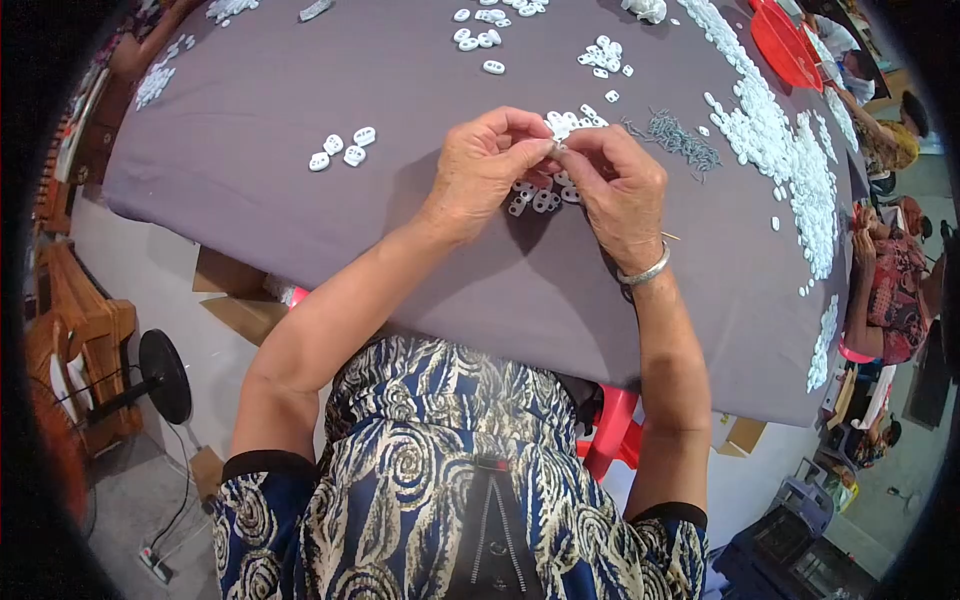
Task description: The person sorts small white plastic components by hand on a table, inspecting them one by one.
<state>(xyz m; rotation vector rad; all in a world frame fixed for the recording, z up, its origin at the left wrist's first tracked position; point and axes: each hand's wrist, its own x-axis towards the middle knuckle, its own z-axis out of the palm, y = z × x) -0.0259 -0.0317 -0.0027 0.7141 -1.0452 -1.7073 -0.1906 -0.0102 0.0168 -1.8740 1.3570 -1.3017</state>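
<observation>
My left hand [482,168] and my right hand [622,190] meet over the table with thumbs and fingertips pinched together. What sits between the fingertips is too small and too covered to make out. Below and behind the hands lie small white oval plastic pieces with holes [540,201], partly hidden by the fingers. Just right of my right hand is a loose heap of small grey metal pieces, like screws [682,142]. A bracelet [648,268] circles my right wrist.
A grey cloth covers the table [300,220]. Several white pieces [354,155] lie apart at left, with more groups [604,55] farther back. A long spread of white pieces [770,135] runs down the right side. A red basket [786,45] stands far right, near other people.
</observation>
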